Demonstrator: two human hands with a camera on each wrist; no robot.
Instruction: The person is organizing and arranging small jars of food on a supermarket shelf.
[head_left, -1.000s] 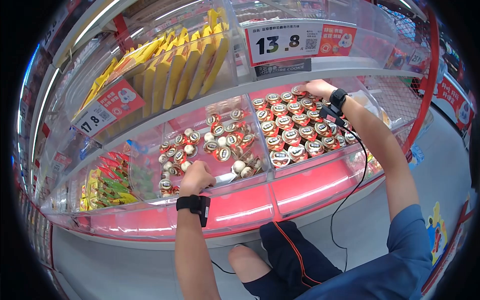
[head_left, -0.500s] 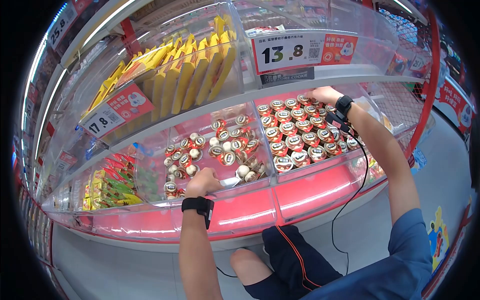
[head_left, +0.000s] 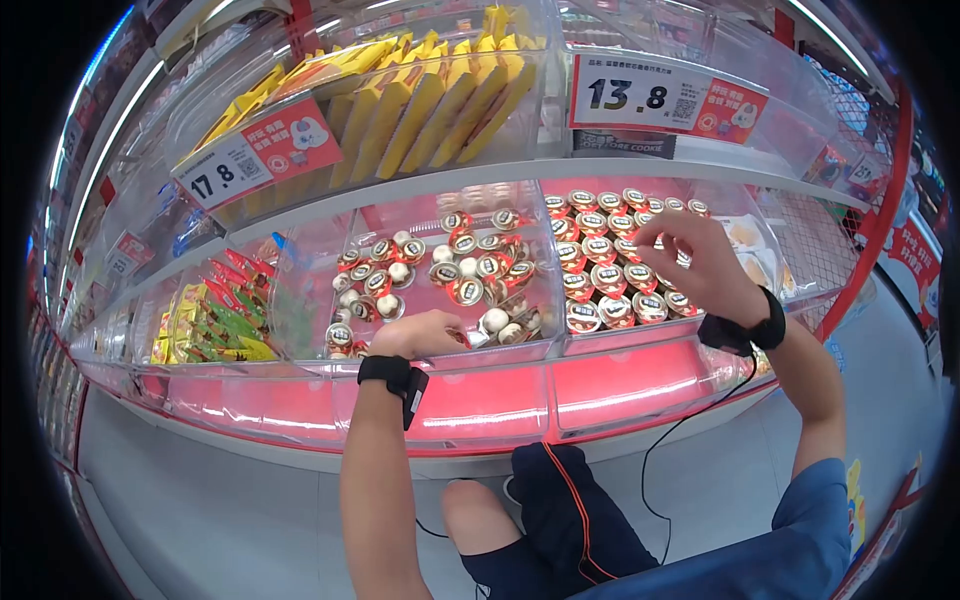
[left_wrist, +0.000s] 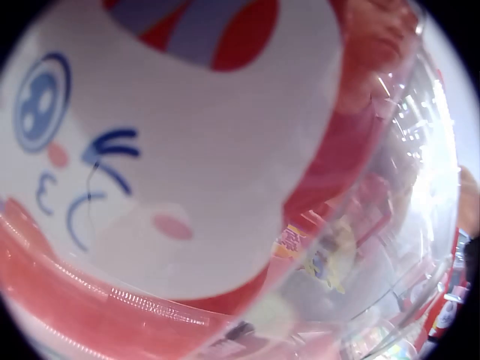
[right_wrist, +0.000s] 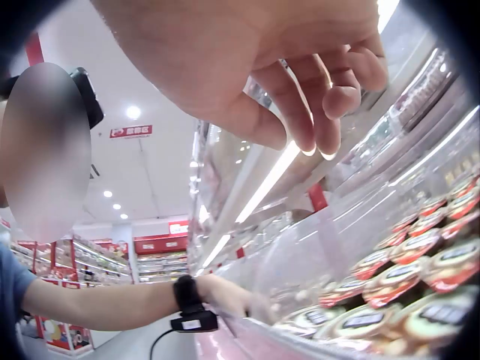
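Note:
My left hand (head_left: 425, 332) reaches over the front wall of the left clear bin (head_left: 440, 352), its fingertips beside a small red-edged cup (head_left: 459, 338). I cannot tell whether the fingers grip that cup. Loose foil-lidded cups (head_left: 465, 291) lie about this bin, some upturned with pale rounded bottoms. My right hand (head_left: 690, 255) hovers above the right bin, fingers loosely bent and nothing between them in the right wrist view. Below it stand rows of lidded cups (head_left: 606, 250), lids up, packed close together.
Yellow packets (head_left: 430, 105) fill the upper shelf bin, with price signs (head_left: 660, 95) along its front. Green and red packets (head_left: 225, 310) sit at the far left. A red-framed mesh panel (head_left: 835, 250) bounds the right side. A cable (head_left: 650, 450) trails from the right wrist.
My right hand has come back from the far cups at the rear of the right bin, toward me. The left hand's fingers have stretched further over the bin. The head view has shifted.

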